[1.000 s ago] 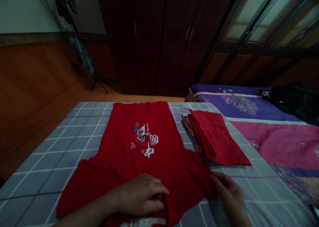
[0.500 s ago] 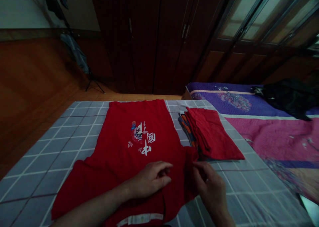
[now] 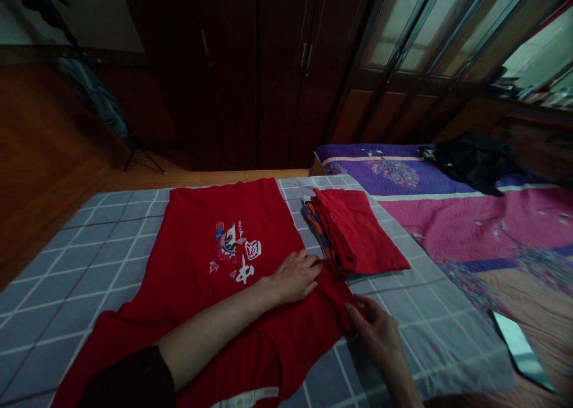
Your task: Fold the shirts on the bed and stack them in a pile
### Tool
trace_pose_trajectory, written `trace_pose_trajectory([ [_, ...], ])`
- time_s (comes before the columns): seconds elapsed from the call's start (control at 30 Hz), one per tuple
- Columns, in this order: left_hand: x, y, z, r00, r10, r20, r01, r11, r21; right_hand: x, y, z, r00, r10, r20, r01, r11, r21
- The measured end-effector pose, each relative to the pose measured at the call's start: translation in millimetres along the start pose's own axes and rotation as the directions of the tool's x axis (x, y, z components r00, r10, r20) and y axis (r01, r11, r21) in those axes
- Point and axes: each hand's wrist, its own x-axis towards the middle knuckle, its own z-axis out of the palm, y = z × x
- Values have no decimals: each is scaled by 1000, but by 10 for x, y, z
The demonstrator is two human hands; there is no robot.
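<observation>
One red T-shirt (image 3: 192,282) lies spread on a grey checked surface (image 3: 96,252), its long axis running from the far edge to the near edge, leaning a little from square. Its hem reaches the far edge; its neck opening, with a white label (image 3: 250,398) inside, points to the near edge. One sleeve stretches toward the near left corner, the other (image 3: 335,288) toward the right edge. A printed design (image 3: 233,249) faces up on the body.

The left hand (image 3: 295,276) rests palm down on the shirt by the right-hand sleeve, fingers extended and loosely spread, not clenched. The right hand (image 3: 378,330) pinches the end of that sleeve between thumb and fingers, wrist toward the near edge.

Just beyond the sleeve, close to the right edge, sits a folded red garment (image 3: 362,235), its narrower side toward the far edge, on top of an orange-and-blue patterned cloth (image 3: 316,220). Past the right edge, a flat device (image 3: 523,348) lies on a floral bedspread (image 3: 470,223), near a dark heap of cloth (image 3: 474,160).
</observation>
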Motion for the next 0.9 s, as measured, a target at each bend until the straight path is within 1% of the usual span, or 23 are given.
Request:
trace_pose_trajectory([
  [0.07,28,7,-5,1000,3,14,-2,1000,-28,8,-25,-13,999,-29,33,28,999,21],
  [0.13,41,-1,-26,1000,-3,12,4,997,-79,12,-107,-18,997,-70,16,69,997,26],
  [0.17,43,-14,-37,1000,-25,-11,23,986,-165,5,-173,-6,995,-101,-16,101,995,5],
  [0.2,40,-34,-47,997,-69,-42,54,956,-287,-12,-256,21,987,-154,-45,152,988,-31],
  [0.23,31,-63,-56,989,-130,-68,89,900,-426,-43,-352,67,970,-233,-66,228,970,-80],
  [0.27,15,-102,-63,976,-202,-78,126,822,-555,-89,-453,133,940,-335,-70,324,937,-134],
  [0.3,-11,-150,-69,959,-272,-72,162,742,-651,-149,-554,220,894,-446,-49,431,883,-184],
  [0.33,-47,-205,-74,943,-329,-53,198,681,-705,-222,-645,323,835,-550,-1,536,815,-222],
  [0.37,-90,-265,-79,927,-373,-32,233,642,-730,-304,-720,437,772,-632,68,627,738,-249],
  [0.4,-141,-325,-83,914,-406,-14,263,619,-740,-390,-773,553,714,-685,145,694,667,-271],
  [0.43,-194,-382,-85,900,-436,0,287,591,-754,-475,-800,662,668,-710,221,741,608,-287],
  [0.47,-246,-430,-86,888,-460,7,302,570,-764,-553,-801,755,634,-716,293,772,563,-295],
  [0.5,-293,-468,-83,879,-476,6,308,558,-770,-619,-778,826,611,-713,345,791,533,-299],
  [0.53,-333,-494,-77,875,-484,2,309,555,-773,-671,-734,872,596,-712,371,802,515,-301],
  [0.6,-380,-508,-53,872,-490,-8,311,565,-764,-725,-606,883,580,-731,360,814,499,-296],
  [0.67,-384,-485,-18,870,-492,-16,322,594,-737,-727,-461,809,565,-766,307,821,486,-300],
  [0.77,-334,-433,30,859,-509,-52,350,660,-665,-692,-283,635,542,-797,267,829,457,-321],
  [0.83,-281,-413,52,858,-508,-81,357,702,-616,-671,-204,540,542,-804,243,825,454,-337],
  [0.9,-228,-410,66,866,-490,-102,351,739,-575,-656,-147,483,552,-807,212,814,464,-350],
])
